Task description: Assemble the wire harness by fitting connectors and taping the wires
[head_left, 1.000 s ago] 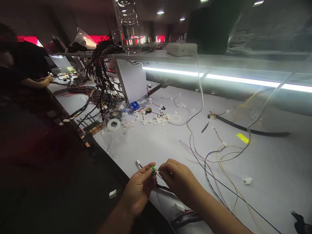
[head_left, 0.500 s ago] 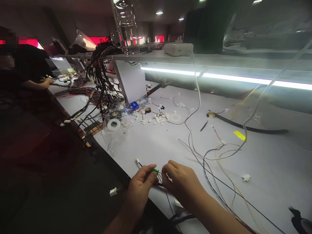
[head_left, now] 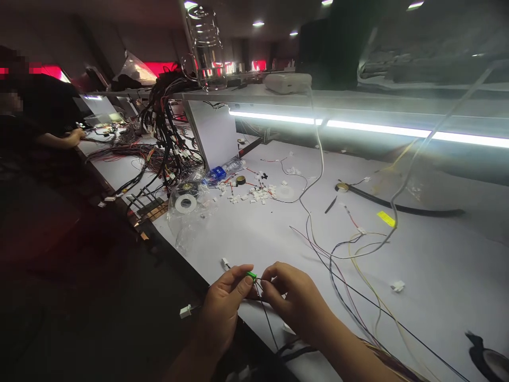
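Between the thumb and fingers of my left hand (head_left: 226, 300) is a small green connector (head_left: 252, 276). My right hand (head_left: 292, 292) is closed just to its right, pinching a thin dark wire (head_left: 259, 280) whose end meets the connector's right side; whether it is inside cannot be made out. Another dark wire (head_left: 269, 321) runs down from the connector toward the table's front edge. Past my left fingers lies a white connector (head_left: 225, 261) on a dark cable. A second white connector (head_left: 185, 311) hangs beyond the table edge, left of my left hand.
Loose coloured wires (head_left: 334, 276) cross the white table (head_left: 246, 233) on the right. White connectors (head_left: 260, 194) lie piled farther back, by a plastic bottle (head_left: 218, 173). A roll of black tape (head_left: 491, 363) sits at lower right. A co-worker's arm (head_left: 59, 140) is at far left.
My right hand has shifted slightly, and the dark wire between its fingers and the green connector shows more clearly. My left hand keeps its hold. The view has moved a little.
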Motion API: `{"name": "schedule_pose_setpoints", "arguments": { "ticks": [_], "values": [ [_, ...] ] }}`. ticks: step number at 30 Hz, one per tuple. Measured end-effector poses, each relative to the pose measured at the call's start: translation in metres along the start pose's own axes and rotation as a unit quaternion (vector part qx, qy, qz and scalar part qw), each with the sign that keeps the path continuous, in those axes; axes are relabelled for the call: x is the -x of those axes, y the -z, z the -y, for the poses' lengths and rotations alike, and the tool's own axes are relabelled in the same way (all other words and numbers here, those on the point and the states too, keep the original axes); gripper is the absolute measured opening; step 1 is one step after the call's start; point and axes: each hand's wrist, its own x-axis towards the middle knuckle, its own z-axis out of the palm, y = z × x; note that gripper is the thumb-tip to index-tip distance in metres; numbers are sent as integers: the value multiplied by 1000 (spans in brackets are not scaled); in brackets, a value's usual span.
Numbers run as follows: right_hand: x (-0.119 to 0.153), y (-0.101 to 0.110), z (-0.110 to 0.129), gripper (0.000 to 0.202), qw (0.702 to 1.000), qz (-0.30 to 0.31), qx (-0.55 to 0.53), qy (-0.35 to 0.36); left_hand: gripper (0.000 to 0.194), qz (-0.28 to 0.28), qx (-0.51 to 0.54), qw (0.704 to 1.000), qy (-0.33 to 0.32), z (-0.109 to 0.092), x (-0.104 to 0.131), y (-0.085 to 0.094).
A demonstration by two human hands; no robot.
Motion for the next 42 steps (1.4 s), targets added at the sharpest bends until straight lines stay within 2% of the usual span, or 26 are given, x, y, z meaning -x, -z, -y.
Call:
{"name": "schedule_pose_setpoints", "arguments": {
  "ticks": [3,9,13,15,17,18,20,21,22,23,25,28,31,35,39,41,42],
  "values": [
    [-1,-3,1,4,999,-1,-35,-31,34,-1,-1,1000,-6,-1,1,-3],
    [1,-11,1,8,998,-43,-17,30,33,-14,-58,997,-46,4,2,-4],
    [1,-16,8,9,998,-57,-3,40,41,-4,-35,999,-7,-1,0,2],
    [-7,-15,14,12,999,-14,-43,4,41,17,-45,999,8,-12,-4,6],
    [-20,-12,19,11,984,77,-146,-69,36,12,-142,989,-49,-26,-11,9],
    [-28,-9,20,9,965,130,-203,-106,32,-2,-219,970,-105,-34,-15,10],
    [-44,-4,20,11,921,224,-277,-158,26,-24,-361,907,-213,-45,-22,10],
    [-51,-1,19,11,907,256,-288,-172,25,-21,-405,881,-243,-48,-25,10],
    [-56,3,18,12,898,278,-290,-177,25,-13,-421,872,-250,-50,-28,11],
    [-59,7,16,13,892,293,-294,-179,26,-3,-409,881,-239,-49,-30,11],
    [-60,18,9,16,878,314,-314,-177,32,11,-327,927,-183,-46,-36,15],
    [-46,43,-13,21,868,362,-305,-151,38,2,-186,978,-99,-39,-45,22],
    [-22,72,-43,24,870,394,-262,-138,37,-2,-113,993,-44,-37,-48,24],
    [10,99,-76,20,882,376,-230,-167,35,2,-75,997,-9,-38,-48,17],
    [31,98,-87,14,944,281,-137,-106,35,-4,-93,995,-17,-39,-51,9],
    [35,91,-85,19,967,247,-36,-45,33,3,-181,981,-71,-44,-51,6],
    [35,88,-82,20,971,238,23,-12,31,9,-246,963,-106,-48,-51,3]
  ]
}}
